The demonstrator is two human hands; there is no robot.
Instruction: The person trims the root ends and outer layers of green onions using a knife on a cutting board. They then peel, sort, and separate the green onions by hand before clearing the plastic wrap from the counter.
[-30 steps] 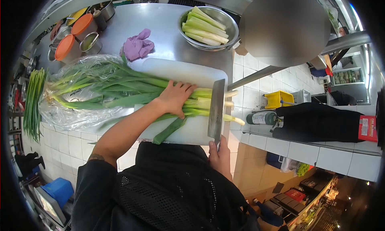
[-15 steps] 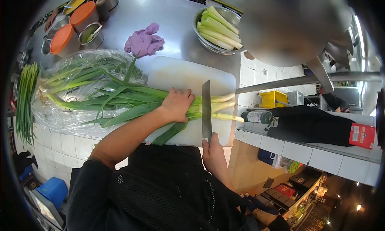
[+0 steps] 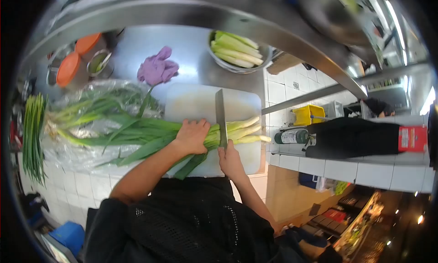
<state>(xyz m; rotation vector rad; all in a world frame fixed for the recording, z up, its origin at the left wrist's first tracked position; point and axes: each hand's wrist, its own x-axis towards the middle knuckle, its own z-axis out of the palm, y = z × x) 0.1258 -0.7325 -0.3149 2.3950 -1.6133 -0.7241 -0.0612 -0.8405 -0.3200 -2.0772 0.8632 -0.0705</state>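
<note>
My left hand (image 3: 193,136) is closed over a bunch of leeks (image 3: 150,129) and presses it onto the white cutting board (image 3: 182,98). Their green leaves stretch left; the pale root ends (image 3: 248,131) point right across the board. In my right hand (image 3: 232,162) is the handle of a kitchen knife (image 3: 221,112). Its long blade lies crosswise over the pale stalks, a short way right of my left fingers. How deep the edge sits in the stalks I cannot tell.
A plastic bag (image 3: 73,149) lies under the leaves, beside thin green stalks (image 3: 33,135). Behind the board are a purple cloth (image 3: 157,67), a steel bowl (image 3: 267,57) of cut stalks and orange-lidded tubs (image 3: 69,69). A steel bar (image 3: 182,13) crosses overhead.
My right hand has moved the knife away from my body and slightly left, across the stalks. My left hand keeps its hold. The view has shifted, bringing the overhead steel bar into sight.
</note>
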